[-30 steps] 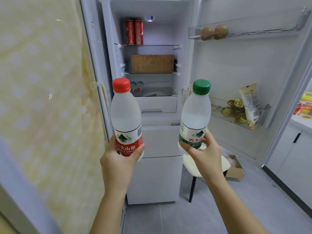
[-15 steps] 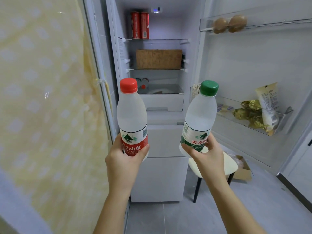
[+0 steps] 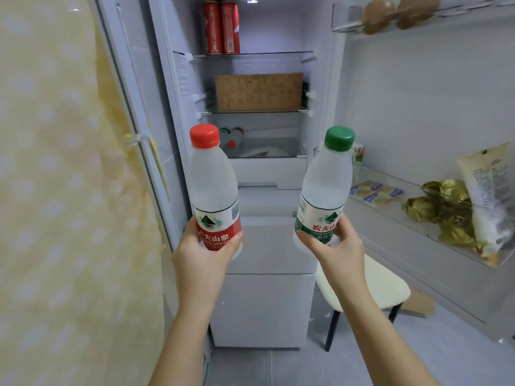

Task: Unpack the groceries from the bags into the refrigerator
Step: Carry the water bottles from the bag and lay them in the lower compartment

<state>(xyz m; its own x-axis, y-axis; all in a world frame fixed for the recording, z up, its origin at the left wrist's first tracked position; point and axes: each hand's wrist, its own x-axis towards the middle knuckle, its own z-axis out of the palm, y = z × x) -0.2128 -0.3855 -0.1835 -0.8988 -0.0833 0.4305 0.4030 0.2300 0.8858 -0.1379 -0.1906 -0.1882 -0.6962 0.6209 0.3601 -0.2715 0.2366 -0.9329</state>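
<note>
My left grip [image 3: 204, 257] wraps low round the red-capped bottle [image 3: 213, 188]; my right grip [image 3: 338, 249] pinches the green-capped bottle [image 3: 326, 185] near its base, both upright before the open refrigerator [image 3: 178, 107]. Held so low, these smooth, cloudy plastic cylinders could tip or slip on their slick labels, and a knock against the hard glass shelf [image 3: 250, 54] might jar one loose

top glass shelf [image 3: 252, 54], two red cans [image 3: 221, 27]; middle shelf [image 3: 255, 111], brown box [image 3: 258, 91]

Red-capped bottle [image 3: 213, 190] (green-capped bottle [image 3: 326, 188] too) neared the refrigerator [image 3: 267, 302].
</note>
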